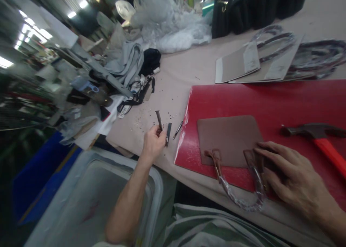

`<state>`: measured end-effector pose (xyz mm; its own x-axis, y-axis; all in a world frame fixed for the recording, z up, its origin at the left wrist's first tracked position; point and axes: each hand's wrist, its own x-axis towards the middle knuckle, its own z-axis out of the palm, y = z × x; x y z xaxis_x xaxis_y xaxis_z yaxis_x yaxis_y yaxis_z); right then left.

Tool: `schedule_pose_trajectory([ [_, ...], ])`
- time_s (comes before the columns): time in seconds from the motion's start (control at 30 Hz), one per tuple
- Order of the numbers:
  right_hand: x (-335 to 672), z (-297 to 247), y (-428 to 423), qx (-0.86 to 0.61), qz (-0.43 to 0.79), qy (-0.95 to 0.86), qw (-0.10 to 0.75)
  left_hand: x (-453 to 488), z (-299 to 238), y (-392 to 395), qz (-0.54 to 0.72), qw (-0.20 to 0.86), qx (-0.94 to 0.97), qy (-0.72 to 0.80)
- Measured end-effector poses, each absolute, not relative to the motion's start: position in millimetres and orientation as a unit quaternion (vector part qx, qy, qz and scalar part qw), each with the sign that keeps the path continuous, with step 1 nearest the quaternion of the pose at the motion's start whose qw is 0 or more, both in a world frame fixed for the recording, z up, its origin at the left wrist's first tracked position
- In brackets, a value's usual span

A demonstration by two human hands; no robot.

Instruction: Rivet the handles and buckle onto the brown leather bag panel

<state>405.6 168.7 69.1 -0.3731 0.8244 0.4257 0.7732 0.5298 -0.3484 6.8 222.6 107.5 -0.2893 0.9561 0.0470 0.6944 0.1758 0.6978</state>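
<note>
My left hand (154, 142) is closed around a dark metal punch (159, 119) with a flared end, just above the table. Close beside it lie a flat dark metal tool (168, 131) and a thin pen-like tool (177, 129). My right hand (293, 173) rests with fingers stretched out at the right edge of a brown leather panel (227, 133), touching the strap end there. Attached along the panel's near edge is a curved handle (238, 200) wrapped in clear plastic. Part of the handle's right end is hidden by my fingers.
The panel lies on a red board (283, 99). A hammer (321, 131) with a red grip lies at right. Behind are grey panels (240, 65) with wrapped handles and black bags (243, 13). Small studs (139, 124) are scattered left; a grey bin (94, 196) stands below.
</note>
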Motion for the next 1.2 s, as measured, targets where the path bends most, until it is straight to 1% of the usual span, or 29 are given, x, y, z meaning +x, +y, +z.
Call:
schedule_pose_trajectory([
  [0.1,409,66,172,-0.474,0.041,-0.831,0.287,-22,111,243,0.178,0.129,0.556,0.801],
  [0.2,409,65,173,-0.461,0.034,-0.838,0.289,-33,110,250,0.049,0.083,0.572,0.814],
  [0.27,408,65,173,-0.462,0.036,-0.836,0.294,-30,109,247,0.014,0.044,0.591,0.805],
  [0.37,405,66,172,-0.479,0.041,-0.824,0.302,-15,110,241,0.024,-0.003,0.612,0.791],
  [0.4,404,67,171,-0.481,0.041,-0.822,0.304,-10,110,240,0.03,0.002,0.62,0.784],
  [0.47,402,69,168,-0.48,0.045,-0.82,0.308,1,110,239,0.026,0.045,0.635,0.771],
  [0.57,399,73,165,-0.487,0.059,-0.813,0.314,10,108,242,-0.019,0.108,0.643,0.758],
  [0.73,398,74,163,-0.495,0.062,-0.808,0.314,9,108,258,-0.08,0.137,0.641,0.751],
  [0.9,398,73,163,-0.488,0.058,-0.809,0.324,5,111,273,-0.11,0.175,0.621,0.756],
  [0.97,398,73,163,-0.488,0.061,-0.809,0.322,2,110,272,-0.093,0.187,0.609,0.765],
  [1.0,398,73,163,-0.489,0.062,-0.809,0.322,0,109,269,-0.063,0.205,0.598,0.772],
  [1.03,398,73,163,-0.489,0.064,-0.808,0.322,-1,109,266,-0.015,0.234,0.582,0.778],
  [1.1,398,73,163,-0.489,0.067,-0.808,0.321,-2,110,256,0.118,0.309,0.538,0.776],
  [1.2,398,73,162,-0.491,0.068,-0.807,0.32,10,115,239,0.313,0.398,0.474,0.72],
])
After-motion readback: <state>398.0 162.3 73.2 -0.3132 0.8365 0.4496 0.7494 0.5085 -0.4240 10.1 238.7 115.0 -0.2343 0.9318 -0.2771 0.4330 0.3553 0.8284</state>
